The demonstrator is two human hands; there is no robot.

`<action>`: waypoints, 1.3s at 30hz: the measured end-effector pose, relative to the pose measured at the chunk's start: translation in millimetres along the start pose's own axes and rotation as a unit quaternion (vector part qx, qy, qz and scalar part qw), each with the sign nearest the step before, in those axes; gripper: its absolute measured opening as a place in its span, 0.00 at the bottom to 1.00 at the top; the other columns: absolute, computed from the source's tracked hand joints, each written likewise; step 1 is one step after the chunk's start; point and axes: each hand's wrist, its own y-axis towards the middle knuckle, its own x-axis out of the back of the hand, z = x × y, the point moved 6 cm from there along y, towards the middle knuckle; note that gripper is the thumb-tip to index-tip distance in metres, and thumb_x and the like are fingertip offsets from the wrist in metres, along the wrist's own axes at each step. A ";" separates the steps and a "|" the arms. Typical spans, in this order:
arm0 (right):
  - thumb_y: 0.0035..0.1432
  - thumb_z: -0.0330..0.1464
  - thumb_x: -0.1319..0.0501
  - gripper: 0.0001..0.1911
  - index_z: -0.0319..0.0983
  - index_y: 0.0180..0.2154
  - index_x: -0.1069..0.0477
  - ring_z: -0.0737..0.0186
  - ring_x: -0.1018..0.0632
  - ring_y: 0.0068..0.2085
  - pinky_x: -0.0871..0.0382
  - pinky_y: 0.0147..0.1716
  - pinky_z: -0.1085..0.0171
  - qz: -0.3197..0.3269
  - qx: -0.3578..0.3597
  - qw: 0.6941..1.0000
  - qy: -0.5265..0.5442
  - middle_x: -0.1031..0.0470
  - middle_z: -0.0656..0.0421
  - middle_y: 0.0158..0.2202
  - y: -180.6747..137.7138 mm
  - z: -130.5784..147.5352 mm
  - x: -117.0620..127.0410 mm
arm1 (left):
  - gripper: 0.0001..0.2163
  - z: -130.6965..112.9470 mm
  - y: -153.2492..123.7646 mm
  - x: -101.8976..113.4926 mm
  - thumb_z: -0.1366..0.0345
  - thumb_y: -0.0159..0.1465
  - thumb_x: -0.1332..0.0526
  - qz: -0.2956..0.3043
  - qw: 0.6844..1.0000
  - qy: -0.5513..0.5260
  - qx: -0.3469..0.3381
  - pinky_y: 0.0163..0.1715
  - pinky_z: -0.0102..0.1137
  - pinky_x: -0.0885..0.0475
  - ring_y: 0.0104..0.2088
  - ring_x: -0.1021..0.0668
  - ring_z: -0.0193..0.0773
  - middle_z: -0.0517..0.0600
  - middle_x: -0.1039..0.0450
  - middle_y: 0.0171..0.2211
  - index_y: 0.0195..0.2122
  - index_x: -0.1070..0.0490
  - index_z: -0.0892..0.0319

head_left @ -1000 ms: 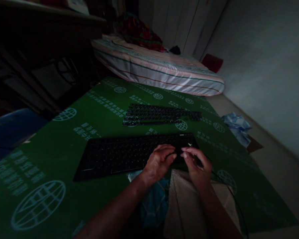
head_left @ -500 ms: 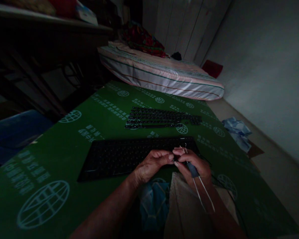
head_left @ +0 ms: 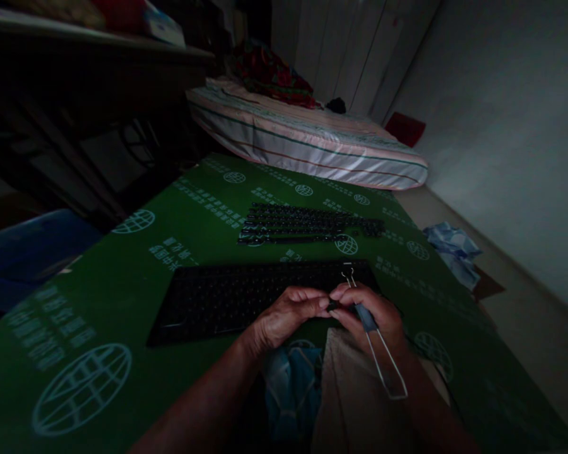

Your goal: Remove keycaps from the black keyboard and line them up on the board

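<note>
My left hand pinches a small black keycap between thumb and fingers. On its other side, the fingertips of my right hand touch the same keycap. A wire keycap puller with a grey handle lies across my right hand, held there with its hooked tips pointing away from me. Both hands are above the near right part of a black keyboard, and hide some of it. Beyond the keyboard, several rows of loose black keycaps lie on the green table.
A bed with a striped sheet stands past the far edge. At left are a dark table and a blue stool. Crumpled light cloth lies on the floor at right, near the wall. A beige cloth covers my lap.
My right fingers have turned slightly, and the keycap shows more between the fingertips. The puller has rolled a little in my right hand, with its wire loop now seen more clearly.
</note>
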 end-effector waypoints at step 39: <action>0.50 0.33 0.40 0.05 0.40 0.32 0.31 0.60 0.24 0.34 0.31 0.38 0.62 -0.026 -0.075 0.981 -0.175 0.26 0.58 0.31 67.1 -192.0 62.3 | 0.14 -4.9 -6.7 6.6 0.58 0.53 0.33 -0.050 0.995 0.049 0.067 0.41 0.34 0.32 0.40 0.23 0.45 0.55 0.22 0.39 0.39 0.22 0.57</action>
